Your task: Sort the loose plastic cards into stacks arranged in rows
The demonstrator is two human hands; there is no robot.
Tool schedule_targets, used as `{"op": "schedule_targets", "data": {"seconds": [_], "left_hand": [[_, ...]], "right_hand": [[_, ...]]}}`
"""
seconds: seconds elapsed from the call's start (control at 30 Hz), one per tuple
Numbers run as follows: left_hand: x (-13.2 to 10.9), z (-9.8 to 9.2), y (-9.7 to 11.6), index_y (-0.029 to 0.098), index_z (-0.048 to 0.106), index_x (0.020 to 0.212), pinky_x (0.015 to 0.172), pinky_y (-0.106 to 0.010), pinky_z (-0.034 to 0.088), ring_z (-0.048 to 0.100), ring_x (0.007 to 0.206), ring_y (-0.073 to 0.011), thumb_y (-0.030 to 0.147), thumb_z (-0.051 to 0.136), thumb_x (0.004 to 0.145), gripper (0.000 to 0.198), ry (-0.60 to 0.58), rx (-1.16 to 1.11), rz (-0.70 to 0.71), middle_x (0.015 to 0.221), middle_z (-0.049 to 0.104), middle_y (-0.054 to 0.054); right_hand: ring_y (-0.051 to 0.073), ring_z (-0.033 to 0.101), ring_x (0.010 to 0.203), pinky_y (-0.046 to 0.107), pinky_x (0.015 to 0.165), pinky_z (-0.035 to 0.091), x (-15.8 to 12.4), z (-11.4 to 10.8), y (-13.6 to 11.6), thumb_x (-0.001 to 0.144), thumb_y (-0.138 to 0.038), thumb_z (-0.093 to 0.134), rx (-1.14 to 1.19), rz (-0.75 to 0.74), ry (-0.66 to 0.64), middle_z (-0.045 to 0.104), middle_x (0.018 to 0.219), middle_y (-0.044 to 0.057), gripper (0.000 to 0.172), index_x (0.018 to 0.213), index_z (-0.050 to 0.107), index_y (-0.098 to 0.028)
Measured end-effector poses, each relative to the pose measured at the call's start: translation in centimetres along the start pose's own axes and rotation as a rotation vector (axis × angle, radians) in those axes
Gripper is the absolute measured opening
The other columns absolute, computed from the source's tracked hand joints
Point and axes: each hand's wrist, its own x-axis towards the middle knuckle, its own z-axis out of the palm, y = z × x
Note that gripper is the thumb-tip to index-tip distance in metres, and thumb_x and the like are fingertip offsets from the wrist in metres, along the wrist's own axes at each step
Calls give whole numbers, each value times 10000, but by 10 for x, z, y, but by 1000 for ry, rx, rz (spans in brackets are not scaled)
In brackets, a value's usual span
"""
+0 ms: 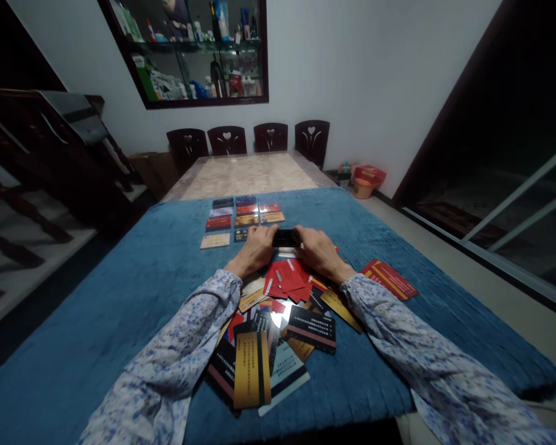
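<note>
Between my two hands is a black card (286,238), gripped by its left and right ends above the blue cloth. My left hand (256,248) has its fingers closed on the left end, and my right hand (320,248) pinches the right end. Beneath and in front of them spreads a loose pile of cards, with red cards (290,277), a gold card (251,371) and a black striped card (311,329) on top. Just beyond my left hand lie rows of cards, among them a cream card (215,241) and a red card (219,223). Whether the black card is single or several stacked, I cannot tell.
A blue cloth (157,296) covers the near part of the marble-topped table (254,170). To the right lies a large red card (389,278). Dark chairs (227,141) line the far end, and a red bag (369,175) sits on the floor.
</note>
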Motion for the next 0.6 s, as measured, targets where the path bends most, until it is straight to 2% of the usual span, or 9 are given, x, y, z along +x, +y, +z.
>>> {"op": "schedule_targets", "data": {"seconds": [0.13, 0.4, 0.6], "left_hand": [[-2, -6, -1, 139, 493, 1305, 984, -460, 413, 603, 1105, -310, 98, 547, 858, 452, 16, 47, 3, 1176, 672, -171], [-11, -26, -7, 160, 537, 1310, 1032, -480, 397, 549, 1260, -344, 131, 642, 825, 497, 45, 102, -17, 1323, 608, -187], [-19, -36, -21, 160, 544, 1361, 1062, -518, 361, 508, 1293, -357, 183, 648, 826, 545, 38, 110, -46, 1367, 605, -182]], "right_hand": [[273, 583, 985, 339, 786, 378, 2, -2, 0, 989, -266, 526, -32, -48, 35, 694, 1069, 163, 362, 1315, 558, -113], [297, 528, 1076, 350, 788, 412, 12, -9, -3, 913, -234, 649, -46, -141, 76, 622, 1232, 186, 430, 1327, 577, -143], [311, 509, 1129, 380, 846, 452, 31, -16, -16, 923, -240, 640, -23, -142, -18, 586, 1316, 209, 489, 1385, 548, -111]]}}
